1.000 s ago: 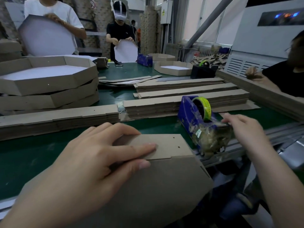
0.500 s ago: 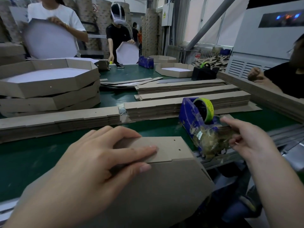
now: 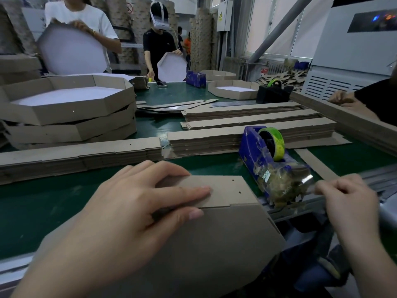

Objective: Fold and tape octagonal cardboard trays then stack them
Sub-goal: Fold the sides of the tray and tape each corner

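Nearest to me, at the front edge of the green surface [image 3: 43, 203], my left hand [image 3: 120, 214] lies flat on the cardboard tray [image 3: 214, 239], fingers spread and pressing, not clenched, pinning the overlapping flap [image 3: 223, 190] where two side panels meet. I judge the tray is half on the surface and half hanging over its edge toward my lap, tilted on its side; the seam under my fingertips runs left to right, and the panel's angled end points right, toward the tape.

To the right, my right hand [image 3: 345, 190] is pinched on the free end of the clear tape [image 3: 307, 179], which stretches from the blue tape dispenser [image 3: 264, 160] just beside the tray's corner. So I am at the taping step: the next move, as I see it, calls for pulling off a length, tearing it, and laying it across the seam without my left hand letting the flap spring.

Further off, long bundles of flat cardboard strips [image 3: 247, 136] lie across the surface, left to right. Beyond them on the left stands a stack of finished trays [image 3: 68, 117], where this one belongs.
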Demonstrator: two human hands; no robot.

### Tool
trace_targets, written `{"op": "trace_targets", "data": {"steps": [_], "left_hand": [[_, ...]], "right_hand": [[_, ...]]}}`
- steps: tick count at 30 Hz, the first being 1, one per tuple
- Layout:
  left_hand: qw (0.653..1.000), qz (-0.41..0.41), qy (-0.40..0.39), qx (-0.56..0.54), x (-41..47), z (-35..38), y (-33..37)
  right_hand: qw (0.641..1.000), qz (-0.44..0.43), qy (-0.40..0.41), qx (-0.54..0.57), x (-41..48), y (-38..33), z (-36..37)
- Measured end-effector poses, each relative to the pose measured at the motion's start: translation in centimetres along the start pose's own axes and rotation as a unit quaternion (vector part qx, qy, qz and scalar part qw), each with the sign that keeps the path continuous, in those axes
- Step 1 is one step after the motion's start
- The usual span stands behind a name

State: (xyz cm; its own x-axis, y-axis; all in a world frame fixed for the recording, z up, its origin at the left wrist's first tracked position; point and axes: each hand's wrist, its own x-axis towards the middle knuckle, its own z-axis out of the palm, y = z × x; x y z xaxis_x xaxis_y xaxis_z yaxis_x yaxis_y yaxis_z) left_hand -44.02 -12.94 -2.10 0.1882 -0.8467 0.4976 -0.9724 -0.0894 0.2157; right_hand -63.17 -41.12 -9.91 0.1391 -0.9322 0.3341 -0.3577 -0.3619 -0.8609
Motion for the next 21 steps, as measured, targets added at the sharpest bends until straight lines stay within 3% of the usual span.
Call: {"op": "trace_targets", "data": {"steps": [3,9,16,21], "left_hand": [[1.0,-0.005,0.001,0.001,0.0,0.0,0.1],[1.0,-0.001,0.001,-0.006,0.1,0.0,0.2],[1.0,0.001,0.014,-0.01,0.1,0.1,0.1],[1.0,0.011,0.0,-0.013,0.0,-0.1,0.1]], "right_hand": [[0.996,-0.056,0.023,0.067,-1.6,-1.5,-0.3],[0.954,-0.098,-0.073,0.274,-9.3,-8.1,1.0],[0.856,0.109,-0.222,0.455,-15.0,-11.5,3.8],[0.848,0.194,-0.232,0.435,-15.3,-11.9,4.6]]}}
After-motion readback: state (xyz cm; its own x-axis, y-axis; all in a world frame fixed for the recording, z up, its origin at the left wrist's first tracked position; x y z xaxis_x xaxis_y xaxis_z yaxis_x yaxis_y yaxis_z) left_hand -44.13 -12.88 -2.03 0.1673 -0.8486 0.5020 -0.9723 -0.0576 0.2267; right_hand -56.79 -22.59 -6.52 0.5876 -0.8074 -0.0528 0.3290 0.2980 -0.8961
